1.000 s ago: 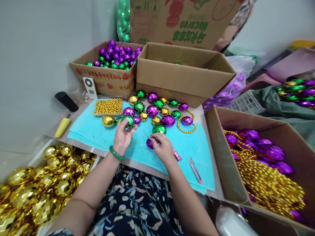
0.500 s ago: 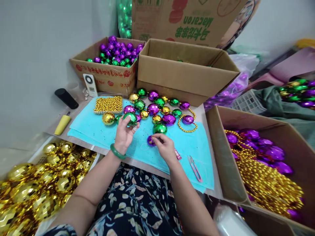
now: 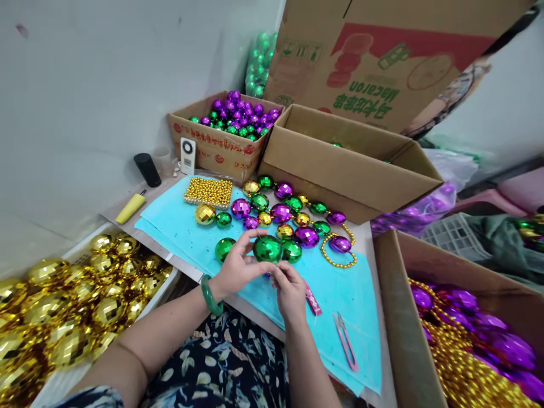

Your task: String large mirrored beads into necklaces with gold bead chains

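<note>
My left hand (image 3: 243, 267), with a green bangle (image 3: 212, 296) at its wrist, holds a shiny green faceted ball (image 3: 267, 248) between fingers and thumb. My right hand (image 3: 290, 290) has its fingertips pinched together just below that ball, close to my left thumb. What they pinch is too small or hidden to make out. A bit of purple shows beneath the fingers. Another green ball (image 3: 292, 251) lies right behind my right hand, and one more green ball (image 3: 224, 249) is left of my left hand. Beyond lie joined purple, gold and green balls (image 3: 281, 213).
On the blue cloth (image 3: 168, 211) are a tray of small gold beads (image 3: 208, 191), pink thread snips (image 3: 346, 343) and a gold bead string (image 3: 339, 264). Cartons (image 3: 348, 173) stand behind; another carton (image 3: 385, 294) is at right. A crate of gold balls (image 3: 108, 283) sits at left.
My left hand has moved right with the green ball, close to my right fingertips. The small purple ball at my right fingers is now mostly hidden. The camera view has turned and shifted.
</note>
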Tool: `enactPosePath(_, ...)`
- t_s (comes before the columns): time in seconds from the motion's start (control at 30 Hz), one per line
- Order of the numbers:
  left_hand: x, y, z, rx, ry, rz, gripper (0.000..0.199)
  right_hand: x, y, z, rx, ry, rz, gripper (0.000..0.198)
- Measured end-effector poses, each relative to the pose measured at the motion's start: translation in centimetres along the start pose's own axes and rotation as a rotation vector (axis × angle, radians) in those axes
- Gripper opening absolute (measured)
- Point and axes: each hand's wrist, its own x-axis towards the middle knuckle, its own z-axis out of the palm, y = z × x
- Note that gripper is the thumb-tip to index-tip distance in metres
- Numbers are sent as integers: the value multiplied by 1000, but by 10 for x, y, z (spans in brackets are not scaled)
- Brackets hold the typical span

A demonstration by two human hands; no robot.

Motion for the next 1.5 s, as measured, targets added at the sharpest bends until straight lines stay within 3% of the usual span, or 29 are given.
enactPosePath(0.13, 2, -3, -7, 252, 12, 76, 46, 2, -3, -1, -12, 15, -31, 20)
enactPosePath(0.23, 11, -5, -17, 295, 85, 111, 20, 3, -4, -2, -135, -12, -46, 19)
enactPosePath(0.3, 15, -7, -22, 281, 96, 61, 15, 3, -5, -3, -220, -16, -81, 19)
enactPosePath(0.47, 18, -8, -22, 305, 122, 45, 13, 3, -15, -4, -349, 165, -222, 30)
enactPosePath(0.63, 21, -3, -16, 133, 149, -35, 17, 8, -31, 9, -344, -14, -246, 16)
enactPosePath(0.9, 27, -1, -21, -1, 128, -60, 20, 15, -36, 28, -302, -83, -141, 14)
enactPosePath(1.1, 33, -10, -28, -27, 181, -25, 23, 22, -27, 27, -114, -124, 92, 13)
enactPosePath(1.2, 56, -7, -49, 241, 68, 29, 29, 23, -21, 21, -54, -110, 135, 15)
enactPosePath(1.27, 84, 2, -74, 646, 23, 142, 30, 24, -20, 15, -32, -45, 130, 17)
enactPosePath(1.33, 119, 15, -104, 1166, 65, 215, 27, 27, -21, 10, -14, 32, 111, 19)
enactPosePath(1.4, 152, 25, -131, 1573, 49, 73, 29, 30, -27, 6, 0, 123, 60, 21)
enactPosePath(1.5, 187, 28, -156, 1707, -25, -65, 26, 34, -43, 4, -12, 254, -78, 20)
